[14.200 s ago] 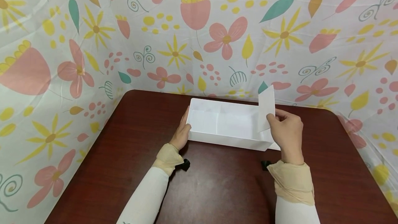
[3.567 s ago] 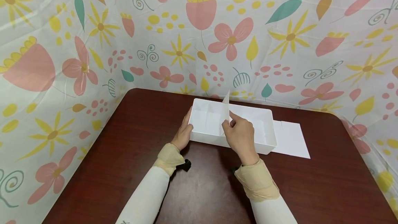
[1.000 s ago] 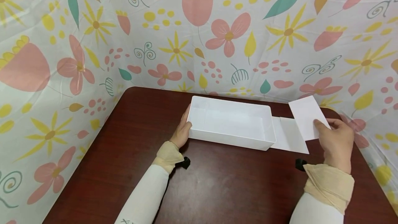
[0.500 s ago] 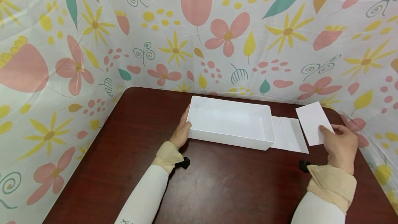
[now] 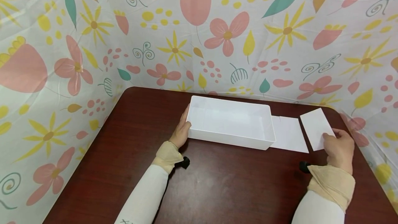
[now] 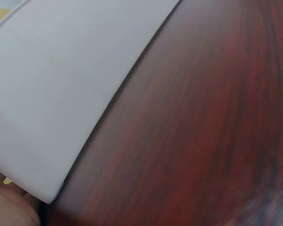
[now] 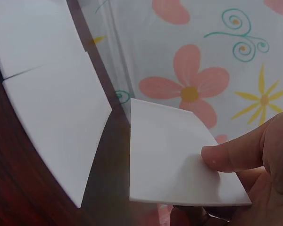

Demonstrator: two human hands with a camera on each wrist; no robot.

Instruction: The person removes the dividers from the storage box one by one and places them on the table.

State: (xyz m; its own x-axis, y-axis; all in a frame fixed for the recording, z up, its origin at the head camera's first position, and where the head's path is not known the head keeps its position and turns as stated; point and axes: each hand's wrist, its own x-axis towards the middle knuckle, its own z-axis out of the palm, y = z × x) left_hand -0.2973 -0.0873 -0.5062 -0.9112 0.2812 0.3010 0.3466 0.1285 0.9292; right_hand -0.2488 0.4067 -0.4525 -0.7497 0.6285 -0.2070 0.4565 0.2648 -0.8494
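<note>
A white, shallow rectangular box (image 5: 231,143) stands open-topped on the table. My left hand (image 5: 181,130) grips its left end, thumb at the near corner and fingers along the outer side wall; in the left wrist view only part of the left hand (image 6: 12,207) shows beside the box (image 6: 70,89). My right hand (image 5: 339,148) pinches a small white rectangular panel (image 5: 317,127), thumb on its upper face and fingers beneath, low over the table's right side. The right wrist view shows this panel (image 7: 167,155) tilted, its thin edge facing the camera.
Flat white panels (image 5: 289,134) lie on the table between the box and the right hand, with a short seam (image 7: 26,71) between them. The dark red-brown table (image 5: 224,186) has rounded back corners. A floral curtain (image 5: 217,44) hangs close behind it.
My right hand has carried the small panel from inside the box rightward, past the flat panels, and lowered it toward the table. The upright dividers seen earlier in the box no longer show. My left hand stays put.
</note>
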